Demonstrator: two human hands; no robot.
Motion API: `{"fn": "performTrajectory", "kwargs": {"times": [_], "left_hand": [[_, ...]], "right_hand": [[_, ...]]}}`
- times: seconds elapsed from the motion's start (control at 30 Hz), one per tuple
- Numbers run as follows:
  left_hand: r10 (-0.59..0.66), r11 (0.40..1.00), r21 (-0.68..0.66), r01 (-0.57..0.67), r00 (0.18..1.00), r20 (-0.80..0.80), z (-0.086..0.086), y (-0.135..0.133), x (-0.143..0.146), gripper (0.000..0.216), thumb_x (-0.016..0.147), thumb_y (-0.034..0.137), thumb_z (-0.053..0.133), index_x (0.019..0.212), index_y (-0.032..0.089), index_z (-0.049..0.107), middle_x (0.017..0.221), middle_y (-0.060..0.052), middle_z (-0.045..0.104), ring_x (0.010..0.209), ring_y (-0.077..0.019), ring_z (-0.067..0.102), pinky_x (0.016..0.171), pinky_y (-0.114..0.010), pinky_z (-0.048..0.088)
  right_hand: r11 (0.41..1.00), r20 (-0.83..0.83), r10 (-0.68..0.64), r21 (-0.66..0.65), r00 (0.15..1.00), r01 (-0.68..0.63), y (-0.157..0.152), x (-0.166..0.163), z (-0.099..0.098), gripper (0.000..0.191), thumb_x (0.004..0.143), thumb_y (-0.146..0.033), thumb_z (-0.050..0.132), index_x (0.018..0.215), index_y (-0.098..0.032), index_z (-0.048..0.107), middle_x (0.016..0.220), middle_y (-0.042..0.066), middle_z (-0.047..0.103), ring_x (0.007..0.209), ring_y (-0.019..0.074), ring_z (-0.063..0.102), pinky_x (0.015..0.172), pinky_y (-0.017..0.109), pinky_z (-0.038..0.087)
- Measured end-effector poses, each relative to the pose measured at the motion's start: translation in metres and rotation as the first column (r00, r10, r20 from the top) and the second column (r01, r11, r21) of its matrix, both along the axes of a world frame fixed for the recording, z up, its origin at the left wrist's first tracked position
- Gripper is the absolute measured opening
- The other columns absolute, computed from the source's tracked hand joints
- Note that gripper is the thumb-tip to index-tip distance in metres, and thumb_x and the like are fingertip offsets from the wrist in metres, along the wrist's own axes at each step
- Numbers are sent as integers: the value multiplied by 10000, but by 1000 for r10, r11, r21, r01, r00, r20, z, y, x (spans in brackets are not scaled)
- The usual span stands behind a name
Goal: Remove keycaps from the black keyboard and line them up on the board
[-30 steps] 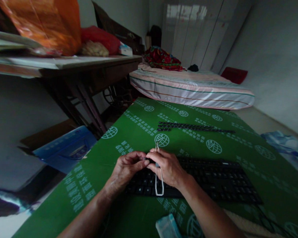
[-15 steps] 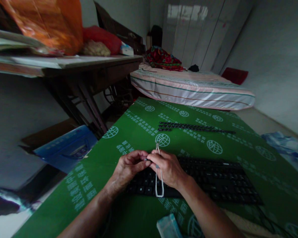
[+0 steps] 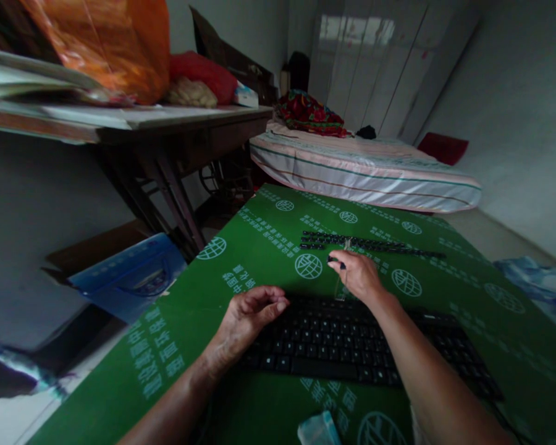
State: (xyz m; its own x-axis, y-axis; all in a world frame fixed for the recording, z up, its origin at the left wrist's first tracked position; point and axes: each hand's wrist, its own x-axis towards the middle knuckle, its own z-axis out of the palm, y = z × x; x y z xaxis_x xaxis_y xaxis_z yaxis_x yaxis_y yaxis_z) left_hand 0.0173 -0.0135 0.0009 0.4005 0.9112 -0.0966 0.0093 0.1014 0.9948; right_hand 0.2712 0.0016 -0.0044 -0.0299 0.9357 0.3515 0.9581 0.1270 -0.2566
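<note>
My right hand [image 3: 359,275] is raised above the far edge of the black keyboard [image 3: 324,368]. A small black keycap [image 3: 332,262] is pinched at its fingertips. It also grips a thin wire keycap puller [image 3: 340,293], whose loop hangs below the fingers. My left hand [image 3: 254,312] is at the keyboard's left end, its fingers curled and the thumb close to the fingertips; nothing shows in it. Beyond the right hand, removed black keycaps [image 3: 380,243] lie in rows.
The keyboard rests on a green printed table [image 3: 259,259]. A light blue packet [image 3: 319,429] lies at the near edge. To the left stand a desk [image 3: 185,127] with an orange bag [image 3: 115,49] and a blue box [image 3: 134,272]. A bed [image 3: 366,173] is behind.
My right hand has moved away from the left, forward and to the right, carrying the puller and keycap towards the keycap rows. My left hand has stayed near the keyboard.
</note>
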Motion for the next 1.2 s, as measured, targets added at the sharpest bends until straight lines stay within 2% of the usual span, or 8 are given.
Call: {"fn": "performTrajectory", "kwargs": {"times": [0.1, 0.27, 0.6, 1.2], "left_hand": [[13, 1000, 6, -12, 1000, -20, 1, -1, 0, 214, 660, 261, 730, 836, 155, 668, 796, -7, 688, 732, -126, 593, 675, -195, 444], [8, 1000, 4, -8, 999, -38, 3, -1, 1, 195, 659, 276, 718, 804, 154, 670, 792, -13, 682, 733, -135, 584, 681, -210, 446], [-4, 1000, -15, 3, 998, -64, 7, -1, 0, 182, 656, 276, 706, 786, 154, 670, 763, -7, 667, 706, -128, 567, 654, -202, 438], [-8, 1000, 9, 8, 998, -60, 8, -1, 1, 159, 645, 264, 711, 757, 158, 677, 745, -14, 665, 690, -142, 580, 663, -225, 462]], "right_hand": [[988, 148, -86, -111, 985, 103, 20, 20, -4, 196, 845, -300, 531, 1006, -282, 641, 959, 24, 701, 823, 178, 643, 662, 242, 425], [965, 322, -52, -226, 945, 131, 39, 25, -8, 223, 875, -321, 470, 1024, -293, 634, 935, 32, 707, 845, 186, 648, 642, 246, 404], [948, 362, -28, -286, 932, 140, 62, 26, -12, 245, 880, -337, 456, 1037, -292, 638, 904, 50, 713, 848, 193, 653, 656, 252, 412], [951, 354, -41, -272, 934, 145, 74, 24, -14, 266, 869, -321, 476, 1092, -307, 620, 929, 44, 711, 865, 188, 650, 692, 257, 433]]}}
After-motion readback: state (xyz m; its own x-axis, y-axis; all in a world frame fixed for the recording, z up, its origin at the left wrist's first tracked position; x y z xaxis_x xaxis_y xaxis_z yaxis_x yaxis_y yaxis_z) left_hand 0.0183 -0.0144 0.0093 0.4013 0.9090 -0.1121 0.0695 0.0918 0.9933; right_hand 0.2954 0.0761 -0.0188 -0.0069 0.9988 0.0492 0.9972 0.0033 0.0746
